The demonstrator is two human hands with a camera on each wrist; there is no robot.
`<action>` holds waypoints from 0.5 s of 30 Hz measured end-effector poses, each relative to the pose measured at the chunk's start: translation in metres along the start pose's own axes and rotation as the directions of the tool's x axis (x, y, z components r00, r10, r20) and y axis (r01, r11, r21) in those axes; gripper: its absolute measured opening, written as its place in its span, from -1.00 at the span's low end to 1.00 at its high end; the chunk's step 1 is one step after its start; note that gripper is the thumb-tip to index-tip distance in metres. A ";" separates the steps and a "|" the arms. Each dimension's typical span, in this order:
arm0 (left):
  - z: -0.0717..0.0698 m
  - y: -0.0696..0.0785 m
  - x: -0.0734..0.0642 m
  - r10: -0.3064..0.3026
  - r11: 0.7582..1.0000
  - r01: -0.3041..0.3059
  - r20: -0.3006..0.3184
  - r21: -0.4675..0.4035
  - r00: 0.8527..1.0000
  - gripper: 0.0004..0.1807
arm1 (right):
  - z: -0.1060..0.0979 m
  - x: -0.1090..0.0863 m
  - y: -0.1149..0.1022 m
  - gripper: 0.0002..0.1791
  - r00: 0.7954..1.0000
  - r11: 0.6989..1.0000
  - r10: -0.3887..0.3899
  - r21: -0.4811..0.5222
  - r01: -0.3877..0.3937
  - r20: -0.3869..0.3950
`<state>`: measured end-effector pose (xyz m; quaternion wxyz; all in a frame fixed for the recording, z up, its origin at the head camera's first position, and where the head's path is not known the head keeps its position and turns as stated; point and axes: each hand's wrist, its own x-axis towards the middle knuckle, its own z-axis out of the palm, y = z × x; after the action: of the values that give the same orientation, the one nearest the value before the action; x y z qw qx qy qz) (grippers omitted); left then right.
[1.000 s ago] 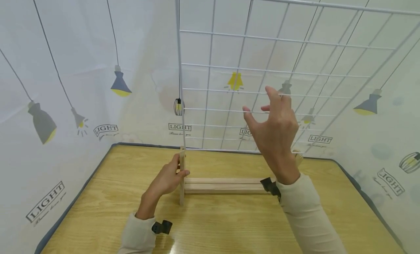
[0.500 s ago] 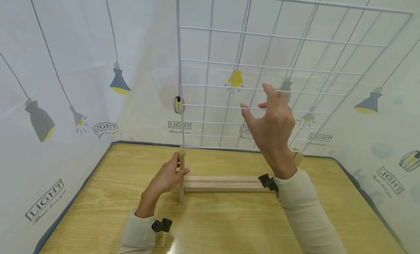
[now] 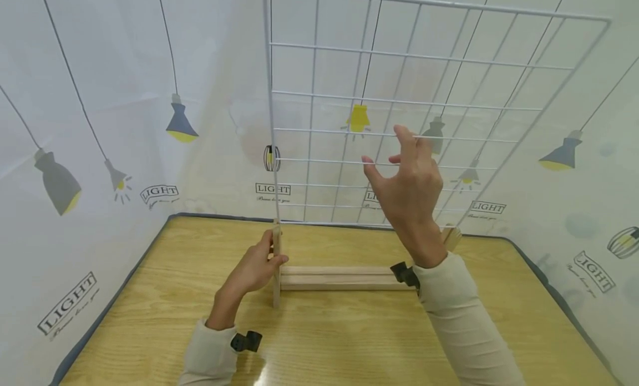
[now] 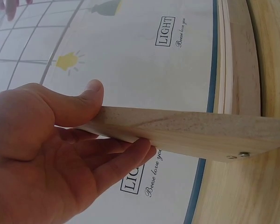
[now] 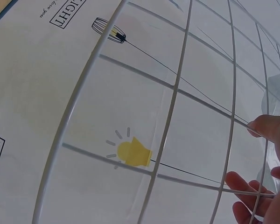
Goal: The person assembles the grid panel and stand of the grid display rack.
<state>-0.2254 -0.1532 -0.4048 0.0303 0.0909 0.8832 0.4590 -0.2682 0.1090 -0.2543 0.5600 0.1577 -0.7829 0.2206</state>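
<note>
My left hand (image 3: pixel 252 268) pinches the upper part of an upright wooden board (image 3: pixel 277 286), the left end of a low wooden stand. In the left wrist view, the thumb lies along one side of this board (image 4: pixel 186 135) and the fingers along the other; two screw heads show low on it. Wooden rails (image 3: pixel 344 279) run right from it. With my right hand (image 3: pixel 411 186) I hold a white wire grid panel (image 3: pixel 398 101) raised over the stand, thumb and fingers at its wires (image 5: pixel 177 86). The panel's lower left corner overlaps the board's top.
A second wooden upright (image 3: pixel 451 239) shows at the stand's right end, partly behind my right arm. Under everything lies a wood-grain tabletop (image 3: pixel 324 341). White sheets printed with lamps (image 3: pixel 224 169) stand around its back and sides.
My right hand has shifted slightly left, and the grid's right side has come left with it. The left hand still holds the board in place.
</note>
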 end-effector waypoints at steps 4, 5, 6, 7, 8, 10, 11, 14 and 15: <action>0.000 0.000 0.001 -0.005 1.000 0.005 0.004 0.000 1.000 -0.35 | 0.001 -0.001 0.000 -0.35 1.000 1.000 -0.002 -0.002 0.002 0.009; 0.000 0.000 0.001 -0.005 1.000 0.005 0.004 -0.002 1.000 -0.34 | 0.002 -0.001 0.000 -0.35 1.000 1.000 -0.002 -0.002 0.002 0.010; 0.000 -0.001 0.001 -0.004 1.000 0.004 0.005 -0.003 1.000 -0.34 | 0.002 -0.002 0.000 -0.35 1.000 1.000 -0.001 -0.002 0.001 0.011; 0.000 -0.001 0.001 -0.003 1.000 0.003 0.004 -0.005 1.000 -0.34 | 0.003 -0.002 0.000 -0.35 1.000 1.000 -0.001 -0.002 0.001 0.014; 0.000 -0.001 0.001 0.000 1.000 0.000 0.004 -0.007 1.000 -0.34 | 0.003 -0.002 0.000 -0.35 1.000 1.000 0.000 -0.003 0.000 0.016; 0.000 -0.001 0.000 0.002 1.000 -0.002 0.003 -0.007 1.000 -0.34 | 0.004 -0.002 0.000 -0.35 1.000 1.000 0.003 -0.003 -0.003 0.019; 0.000 -0.001 0.000 0.002 1.000 -0.002 0.003 -0.008 1.000 -0.34 | 0.004 -0.002 0.000 -0.34 1.000 1.000 0.003 -0.004 -0.003 0.021; -0.001 -0.001 0.000 0.000 1.000 0.000 0.004 -0.011 1.000 -0.34 | 0.005 -0.002 0.000 -0.34 1.000 1.000 -0.002 -0.007 0.003 0.024; -0.001 -0.001 0.000 -0.002 1.000 0.002 0.004 -0.011 1.000 -0.34 | 0.005 -0.002 0.001 -0.34 1.000 1.000 -0.005 -0.007 0.005 0.026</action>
<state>-0.2255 -0.1542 -0.4049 0.0330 0.0910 0.8808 0.4635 -0.2720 0.1071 -0.2581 0.5510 0.1603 -0.7905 0.2143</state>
